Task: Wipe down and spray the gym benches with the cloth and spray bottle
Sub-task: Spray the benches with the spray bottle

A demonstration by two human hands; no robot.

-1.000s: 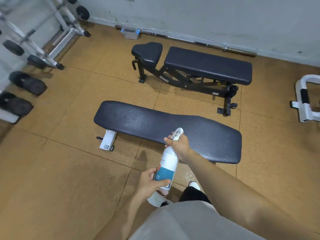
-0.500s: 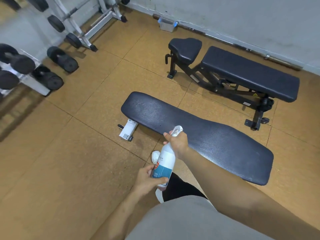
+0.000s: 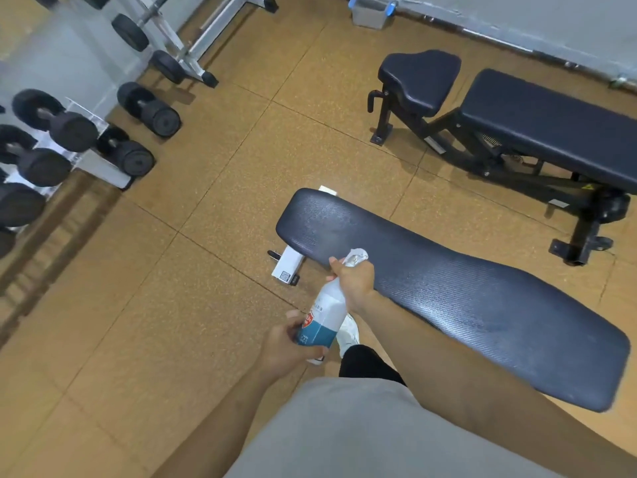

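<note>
Head view shows two benches on the brown floor: the flat bench [image 3: 458,291] close to the person, and the black-framed bench [image 3: 548,125] well apart behind it, near the wall. I would say the spraying step is on now, aimed at the flat bench, since a faint mist seems to hang over its near end. Next come the dumbbells [image 3: 74,131] off to the left by a mirror, maybe five or six, but some are cut off or may be reflections, so I cannot count them for sure. One small grey box [image 3: 370,13] sits by the far wall. Then one spray bottle [image 3: 325,319], white with a blue band, tilted toward the pad. The right hand [image 3: 355,281] is wrapped around the top by the trigger, and the left hand [image 3: 287,343] is curled around the bottom of it. No cloth shows anywhere, so I cannot tell where it is. For the next move, I think more squirts along the pad are needed, then the cloth must be fetched to wipe it
</note>
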